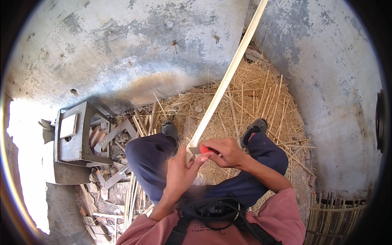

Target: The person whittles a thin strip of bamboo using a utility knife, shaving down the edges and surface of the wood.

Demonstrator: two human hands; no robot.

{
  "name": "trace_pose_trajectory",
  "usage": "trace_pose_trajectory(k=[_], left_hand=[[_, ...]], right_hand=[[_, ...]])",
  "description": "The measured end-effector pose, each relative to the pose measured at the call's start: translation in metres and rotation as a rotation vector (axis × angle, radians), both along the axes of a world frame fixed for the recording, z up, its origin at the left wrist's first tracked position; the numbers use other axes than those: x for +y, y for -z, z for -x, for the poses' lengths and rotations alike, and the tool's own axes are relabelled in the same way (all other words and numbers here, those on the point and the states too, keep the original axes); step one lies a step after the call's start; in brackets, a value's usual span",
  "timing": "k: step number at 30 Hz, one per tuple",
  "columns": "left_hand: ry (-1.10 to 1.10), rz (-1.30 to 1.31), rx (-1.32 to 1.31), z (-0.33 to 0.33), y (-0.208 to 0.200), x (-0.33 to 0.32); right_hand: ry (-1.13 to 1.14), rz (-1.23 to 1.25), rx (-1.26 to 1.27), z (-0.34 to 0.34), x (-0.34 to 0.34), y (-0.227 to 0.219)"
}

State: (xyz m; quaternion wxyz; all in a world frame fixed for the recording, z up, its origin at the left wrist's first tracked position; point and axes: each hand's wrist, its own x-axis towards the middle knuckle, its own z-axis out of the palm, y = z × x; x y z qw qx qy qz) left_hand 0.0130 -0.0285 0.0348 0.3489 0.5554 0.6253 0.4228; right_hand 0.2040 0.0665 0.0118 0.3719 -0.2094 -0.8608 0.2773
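Note:
A long pale strip of split bamboo (222,87) slants from between my hands up to the far wall. My left hand (179,173) is closed around its near end, with the thumb stretched toward my right hand. In my right hand (227,152) is a knife (195,150) with a red handle, most of it covered by my fingers. The short grey blade lies against the bamboo just beyond my left fingers. Both hands are close together above my spread knees, the fingertips nearly touching.
Straw-like shavings (241,106) and thin sticks cover the floor around my shoes. To the left stands a worn wooden box-like frame (73,132) among scrap pieces. A basket of upright slats (337,218) sits at lower right. Stained plaster walls (163,45) curve around.

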Motion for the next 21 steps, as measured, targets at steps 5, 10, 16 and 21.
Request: trace_pose_trajectory(k=[5, 10, 16, 21], left_hand=[[-0.01, -0.102, 0.015, -0.004, 0.004, 0.002], [-0.056, -0.136, 0.017, -0.007, 0.012, 0.002], [-0.097, -0.095, 0.01, -0.011, 0.008, 0.004], [-0.112, -0.101, 0.002, -0.01, 0.01, 0.007]], right_hand=[[0.019, -0.018, -0.012, -0.001, -0.002, -0.004], [0.06, -0.003, -0.068, -0.001, -0.004, -0.008], [0.128, 0.002, -0.085, 0.003, -0.008, -0.012], [0.161, -0.002, -0.105, 0.005, -0.009, -0.015]])
